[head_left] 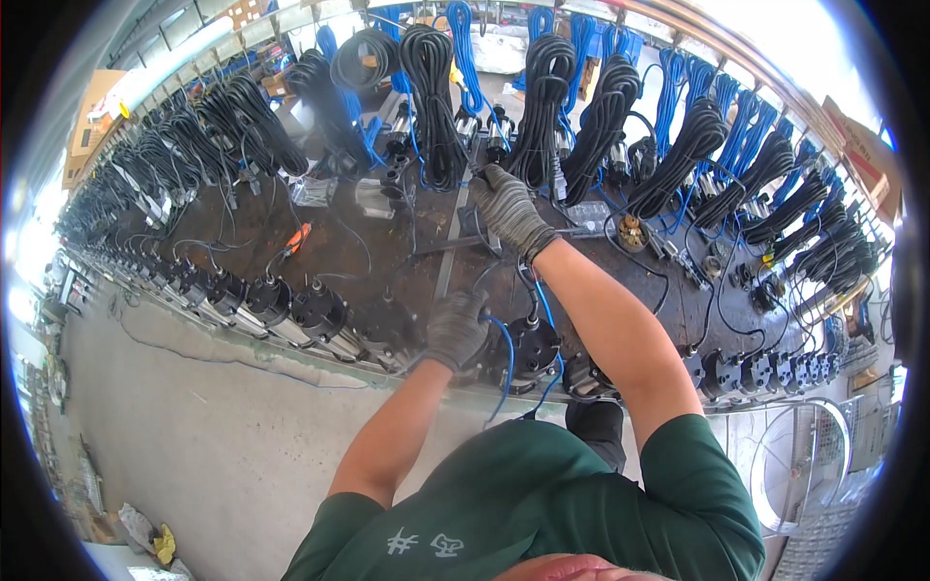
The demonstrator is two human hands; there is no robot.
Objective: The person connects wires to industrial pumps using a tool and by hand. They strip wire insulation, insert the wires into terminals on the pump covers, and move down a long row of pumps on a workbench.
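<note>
Pump [528, 353] under left hand [455, 327]; right hand [509, 208] grips one cable [472, 174].

Green tee and work gloves

Person wore a dark green short-sleeved shirt [542, 504] with pale markings, plus grey knitted gloves on the left hand [455, 327] and right hand [509, 208].

Grey knit gloves on both the left hand [455, 327] and the right hand [511, 206], speckled in darker grey. The shirt [542, 504] is deep green with a small pale mark. Black cable coils [433, 92] hang beside bright blue cable coils [465, 53]. The workbench [368, 247] is dark brown, with one orange-handled tool [297, 237] on it. The pump heads [320, 312] are black, their bodies silvery. A blue cable [508, 353] runs by the left glove. The floor [194, 426] is pale grey.
</note>
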